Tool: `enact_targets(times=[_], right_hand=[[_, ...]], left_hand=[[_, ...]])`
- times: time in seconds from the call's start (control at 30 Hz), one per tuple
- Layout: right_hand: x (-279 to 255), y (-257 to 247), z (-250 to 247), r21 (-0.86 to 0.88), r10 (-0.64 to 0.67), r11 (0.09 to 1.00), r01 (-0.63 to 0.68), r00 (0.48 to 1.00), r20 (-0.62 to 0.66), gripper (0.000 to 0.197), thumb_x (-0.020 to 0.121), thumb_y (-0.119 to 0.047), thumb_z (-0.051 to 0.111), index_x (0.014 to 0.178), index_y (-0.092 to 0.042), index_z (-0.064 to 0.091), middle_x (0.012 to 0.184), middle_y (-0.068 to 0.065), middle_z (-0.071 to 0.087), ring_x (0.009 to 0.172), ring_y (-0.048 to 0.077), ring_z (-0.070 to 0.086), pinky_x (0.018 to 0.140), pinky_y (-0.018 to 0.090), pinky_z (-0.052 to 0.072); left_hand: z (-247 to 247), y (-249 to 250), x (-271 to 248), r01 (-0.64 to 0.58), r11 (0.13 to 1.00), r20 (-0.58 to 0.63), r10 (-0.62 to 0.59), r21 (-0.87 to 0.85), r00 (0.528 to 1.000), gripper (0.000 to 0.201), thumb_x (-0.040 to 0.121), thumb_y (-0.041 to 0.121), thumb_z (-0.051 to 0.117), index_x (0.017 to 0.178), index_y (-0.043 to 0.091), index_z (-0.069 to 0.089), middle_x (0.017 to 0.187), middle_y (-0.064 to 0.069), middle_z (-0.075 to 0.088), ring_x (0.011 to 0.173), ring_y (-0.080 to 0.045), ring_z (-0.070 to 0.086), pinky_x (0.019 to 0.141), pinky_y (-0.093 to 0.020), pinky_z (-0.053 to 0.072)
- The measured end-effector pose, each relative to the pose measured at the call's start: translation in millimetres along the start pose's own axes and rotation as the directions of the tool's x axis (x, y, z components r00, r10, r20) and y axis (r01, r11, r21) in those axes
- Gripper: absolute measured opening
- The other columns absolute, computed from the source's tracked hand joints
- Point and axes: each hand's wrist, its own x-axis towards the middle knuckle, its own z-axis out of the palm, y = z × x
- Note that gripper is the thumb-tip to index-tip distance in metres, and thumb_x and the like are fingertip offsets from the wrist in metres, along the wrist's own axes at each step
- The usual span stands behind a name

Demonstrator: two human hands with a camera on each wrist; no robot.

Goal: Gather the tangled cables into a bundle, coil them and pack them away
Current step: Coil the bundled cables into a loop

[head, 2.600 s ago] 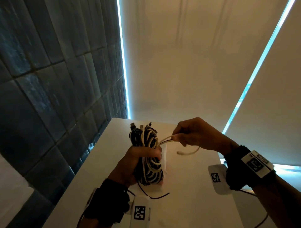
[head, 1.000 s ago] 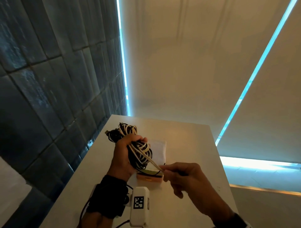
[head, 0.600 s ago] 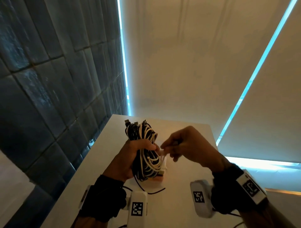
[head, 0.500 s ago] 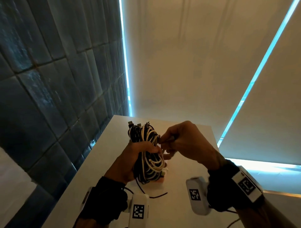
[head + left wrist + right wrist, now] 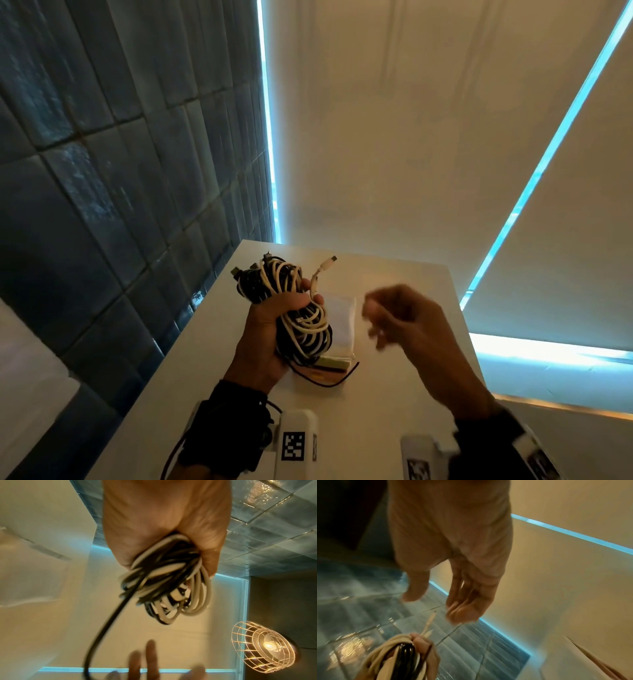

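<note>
One white counter [image 5: 394,404] fills the lower frame below a dark tiled wall [image 5: 102,171]. Above it the left hand [image 5: 263,339] grips a coiled bundle of black and white cables [image 5: 301,329], one white plug end [image 5: 329,262] sticking up past the fingers. A white pouch [image 5: 342,322] lies beneath. The right hand [image 5: 404,325], blurred, hangs just beside with loose fingers, holding nothing.

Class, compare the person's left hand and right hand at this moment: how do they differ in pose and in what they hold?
The left hand grips the cable bundle with its fingers curled round it; the right hand holds nothing. The left hand looks sharp and steady; the right hand is blurred, fingers loose, apart from the bundle. Both hang above the white table, and each wrist wears a dark strap.
</note>
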Motion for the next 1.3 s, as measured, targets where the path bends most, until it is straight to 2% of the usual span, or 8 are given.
enact_targets(times=[0.13, 0.33, 0.6, 0.8, 0.93, 1.03, 1.13, 1.3], right_hand=[[-32.3, 30.8, 15.8, 0.223, 0.200, 0.929, -0.295, 0.908, 0.368, 0.029, 0.074, -0.014, 0.075, 0.097, 0.000, 0.066, 0.074, 0.015, 0.064, 0.057, 0.023, 0.056, 0.051, 0.031, 0.048], [-35.3, 46.3, 30.1, 0.543, 0.183, 0.788, -0.289, 0.953, 0.241, 0.007, 0.078, 0.002, 0.067, 0.082, 0.008, 0.069, 0.070, 0.023, 0.060, 0.056, 0.023, 0.056, 0.048, 0.028, 0.048], [-23.2, 41.4, 33.7, 0.259, 0.142, 0.954, -0.152, 0.988, 0.056, 0.010, 0.087, 0.002, 0.060, 0.081, 0.007, 0.065, 0.072, 0.021, 0.067, 0.057, 0.025, 0.059, 0.050, 0.033, 0.051], [-9.4, 33.9, 36.1, 0.145, 0.100, 0.985, -0.092, 0.994, -0.047, 0.011, 0.083, -0.006, 0.068, 0.078, 0.004, 0.068, 0.067, 0.019, 0.069, 0.053, 0.028, 0.062, 0.049, 0.033, 0.053], [-7.5, 36.2, 37.6, 0.159, 0.085, 0.985, -0.068, 0.991, -0.103, 0.010, 0.080, -0.007, 0.074, 0.074, 0.000, 0.071, 0.065, 0.018, 0.070, 0.054, 0.029, 0.065, 0.050, 0.032, 0.054], [-10.1, 39.3, 41.3, 0.194, 0.065, 0.980, -0.049, 0.995, -0.074, 0.006, 0.077, -0.003, 0.074, 0.073, 0.001, 0.073, 0.061, 0.017, 0.069, 0.051, 0.020, 0.060, 0.048, 0.024, 0.049], [-11.3, 41.1, 43.1, 0.180, 0.019, 0.984, -0.010, 0.999, -0.049, 0.004, 0.074, -0.003, 0.076, 0.073, 0.001, 0.074, 0.061, 0.012, 0.070, 0.052, 0.014, 0.062, 0.051, 0.018, 0.050], [-12.4, 58.6, 42.8, -0.155, -0.095, 0.985, 0.076, 0.988, -0.123, 0.008, 0.073, -0.016, 0.080, 0.068, -0.021, 0.076, 0.061, -0.003, 0.068, 0.059, 0.001, 0.054, 0.057, 0.014, 0.042]], left_hand=[[-4.6, 0.6, 4.9, 0.017, 0.999, 0.000, -0.017, -0.033, 1.000, 0.050, 0.052, 0.006, 0.072, 0.101, 0.008, 0.062, 0.080, -0.009, 0.069, 0.073, -0.019, 0.070, 0.061, -0.030, 0.057], [-10.4, -1.7, 3.6, 0.144, 0.990, 0.109, -0.143, -0.003, 0.984, 0.073, 0.040, 0.007, 0.089, 0.110, 0.004, 0.067, 0.108, -0.009, 0.068, 0.081, -0.020, 0.069, 0.067, -0.031, 0.057], [-13.0, -1.5, -2.3, 0.226, 0.964, 0.217, -0.253, 0.141, 0.943, 0.043, 0.047, 0.006, 0.085, 0.088, 0.006, 0.072, 0.083, -0.010, 0.063, 0.074, -0.020, 0.065, 0.063, -0.032, 0.056], [-1.6, -11.3, -2.7, 0.140, 0.943, 0.103, -0.178, 0.303, 0.979, 0.021, 0.061, -0.003, 0.066, 0.078, 0.007, 0.069, 0.076, -0.011, 0.063, 0.067, -0.024, 0.064, 0.063, -0.035, 0.055], [-5.9, -23.5, -5.9, 0.106, 0.951, 0.030, -0.120, 0.291, 0.992, 0.018, 0.063, -0.003, 0.065, 0.079, 0.004, 0.070, 0.081, -0.016, 0.063, 0.076, -0.030, 0.065, 0.080, -0.044, 0.053], [-14.8, -24.9, -9.8, 0.172, 0.939, 0.009, -0.183, 0.299, 0.983, 0.028, 0.058, -0.002, 0.071, 0.085, -0.001, 0.065, 0.081, -0.016, 0.062, 0.075, -0.029, 0.065, 0.075, -0.042, 0.056], [-21.6, -23.5, -10.0, 0.207, 0.926, 0.027, -0.227, 0.315, 0.974, 0.043, 0.053, 0.004, 0.076, 0.092, -0.004, 0.060, 0.087, -0.019, 0.058, 0.077, -0.033, 0.062, 0.088, -0.055, 0.048], [-20.9, -25.0, -12.0, 0.235, 0.910, -0.055, -0.230, 0.341, 0.972, 0.020, 0.058, -0.002, 0.070, 0.077, 0.003, 0.069, 0.078, -0.016, 0.062, 0.076, -0.033, 0.062, 0.091, -0.057, 0.045]])
